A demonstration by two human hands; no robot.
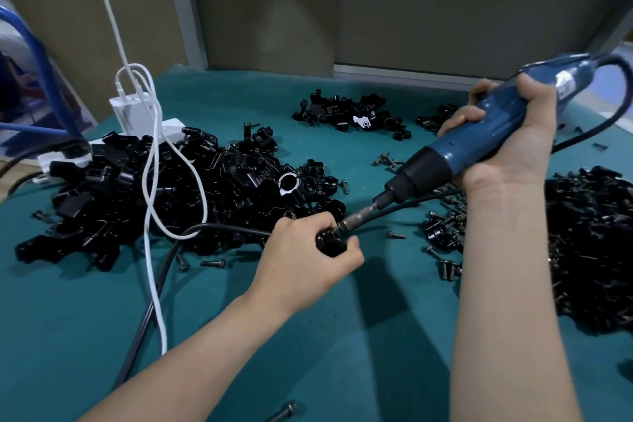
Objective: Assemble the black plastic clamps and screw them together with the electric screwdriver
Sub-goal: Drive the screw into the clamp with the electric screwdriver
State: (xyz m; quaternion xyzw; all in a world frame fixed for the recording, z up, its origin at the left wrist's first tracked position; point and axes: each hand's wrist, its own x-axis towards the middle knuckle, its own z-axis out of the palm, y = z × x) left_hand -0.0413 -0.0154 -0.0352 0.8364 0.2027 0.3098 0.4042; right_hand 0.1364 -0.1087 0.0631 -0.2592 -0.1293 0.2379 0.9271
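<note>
The black clamp (329,245) sits in your left hand (305,264), just above the middle of the teal tabletop (68,319). Your fingers (310,220) curl over its far side and your thumb pinches it from the near side. The metal bit (356,216) of the electric screwdriver (479,137) meets the top of the clamp at a slant, with the tool's body rising up and to the right. Your right hand (510,140) is wrapped round the blue barrel, gripping it firmly. The tool's black cable (150,305) runs under the bit and off to the lower left.

Left of the clamp lies a big heap of black clamp parts (164,188), with a white cable (154,181) looped over it and a white charger (128,113) standing behind. A smaller heap (346,113) lies farther back. Beyond your right forearm is a dark pile of screws (589,250), and loose screws (214,263) are scattered near the clamp.
</note>
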